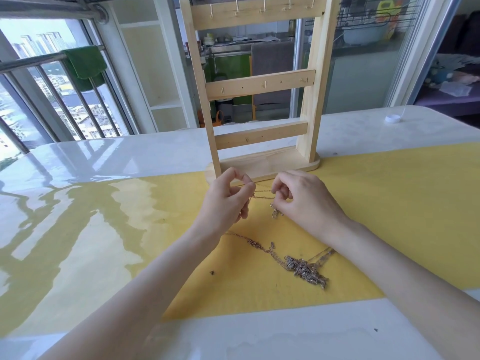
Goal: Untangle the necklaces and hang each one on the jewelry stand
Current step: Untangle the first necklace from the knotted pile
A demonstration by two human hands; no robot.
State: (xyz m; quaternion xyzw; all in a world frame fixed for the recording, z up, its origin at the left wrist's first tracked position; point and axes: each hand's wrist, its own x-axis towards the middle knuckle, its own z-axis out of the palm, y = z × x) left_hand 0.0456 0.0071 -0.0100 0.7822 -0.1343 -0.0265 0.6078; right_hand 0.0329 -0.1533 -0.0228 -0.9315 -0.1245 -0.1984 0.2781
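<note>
A thin gold necklace chain (262, 194) is stretched between my two hands, just in front of the wooden jewelry stand (259, 84). My left hand (228, 201) pinches its left end, and my right hand (304, 201) pinches the other end, with a small pendant (275, 213) dangling below the fingers. A tangled heap of necklaces (304, 268) lies on the yellow mat (389, 216) beneath my right forearm, with a loose chain trailing left toward my left wrist. The stand's three bars carry small hooks, and nothing hangs on them.
The glossy white table (104, 157) runs to a balcony railing on the left. A small white cap (392, 118) sits at the far right of the table. A dark speck (212, 272) lies on the mat near the heap.
</note>
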